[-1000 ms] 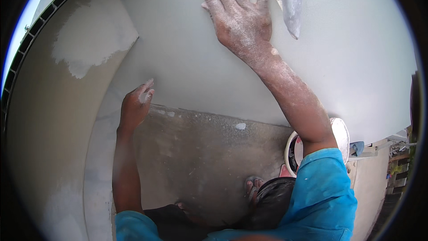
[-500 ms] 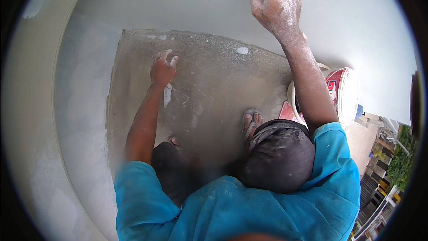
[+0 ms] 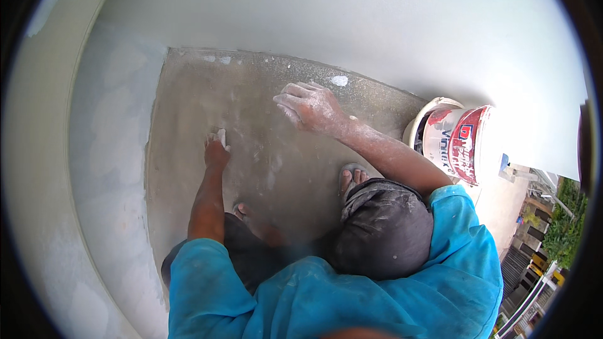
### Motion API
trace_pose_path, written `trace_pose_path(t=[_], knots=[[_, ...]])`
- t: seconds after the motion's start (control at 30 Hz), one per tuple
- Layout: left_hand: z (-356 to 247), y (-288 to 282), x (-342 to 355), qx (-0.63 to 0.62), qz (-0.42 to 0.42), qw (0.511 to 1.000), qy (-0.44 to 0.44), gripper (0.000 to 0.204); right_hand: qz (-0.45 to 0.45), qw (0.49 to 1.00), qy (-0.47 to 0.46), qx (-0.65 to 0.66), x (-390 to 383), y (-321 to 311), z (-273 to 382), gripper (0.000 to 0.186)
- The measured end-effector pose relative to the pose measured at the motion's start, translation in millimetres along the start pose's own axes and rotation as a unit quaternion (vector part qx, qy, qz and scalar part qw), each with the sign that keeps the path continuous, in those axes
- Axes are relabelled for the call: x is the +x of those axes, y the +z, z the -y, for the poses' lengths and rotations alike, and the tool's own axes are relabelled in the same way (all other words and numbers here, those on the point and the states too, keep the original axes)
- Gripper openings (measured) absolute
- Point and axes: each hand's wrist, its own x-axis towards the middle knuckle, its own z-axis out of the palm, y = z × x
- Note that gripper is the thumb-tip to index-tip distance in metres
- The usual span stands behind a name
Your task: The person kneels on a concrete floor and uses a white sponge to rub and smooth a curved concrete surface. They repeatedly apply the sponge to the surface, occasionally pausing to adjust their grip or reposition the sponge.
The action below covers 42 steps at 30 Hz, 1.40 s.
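Observation:
My left hand (image 3: 217,145) is low over the grey floor (image 3: 270,144), its whitened fingers drawn together. A pale patch shows at the fingertips, but I cannot make out whether it is a held scrap or dust. My right hand (image 3: 309,108), coated in white dust, hangs in front of the wall (image 3: 352,12) with its fingers curled inward. The palm is turned away, so anything inside it is hidden. That hand is apart from the wall.
A red and white paint bucket (image 3: 457,141) lies tilted against the wall at the right. My sandalled foot (image 3: 355,179) is on the floor near my knee. A side wall (image 3: 113,144) with whitish patches rises at the left. Greenery (image 3: 563,220) shows outside at far right.
My right hand has come down off the wall toward the middle and curled. My left hand has moved lower and closed where a white scrap lay; that scrap no longer shows on the floor.

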Motion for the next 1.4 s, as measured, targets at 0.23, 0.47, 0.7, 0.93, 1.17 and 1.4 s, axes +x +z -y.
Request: trace_pose_path(t=[0.23,0.47,0.7,0.93,1.17,1.4], knots=[[-86.5,-80.1,25.6,-0.698,0.083,0.705,0.094,0.047,-0.05,0.962,0.213,0.162,14.2,8.7,15.0,0.053],[-172.2,-167.7,-20.2,-0.732,0.143,0.636,0.2,0.049,0.006,0.751,0.39,0.533,38.0,-19.6,11.9,0.049],[-205.0,-188.0,-20.5,-0.814,0.03,0.566,0.128,0.045,-0.187,0.848,0.371,0.329,42.4,-48.3,2.6,0.027],[-251.4,-254.9,15.8,-0.705,-0.293,0.641,0.076,0.057,-0.204,0.869,0.324,0.313,26.3,-50.7,-6.4,0.018],[-361.1,-176.0,20.4,-0.521,-0.455,0.661,0.292,0.065,-0.4,0.801,0.31,0.32,14.7,-79.7,-25.5,0.012],[-367.2,-154.0,16.2,-0.577,-0.361,0.685,0.26,0.069,-0.392,0.805,0.27,0.354,10.5,-84.1,-22.8,0.012]])
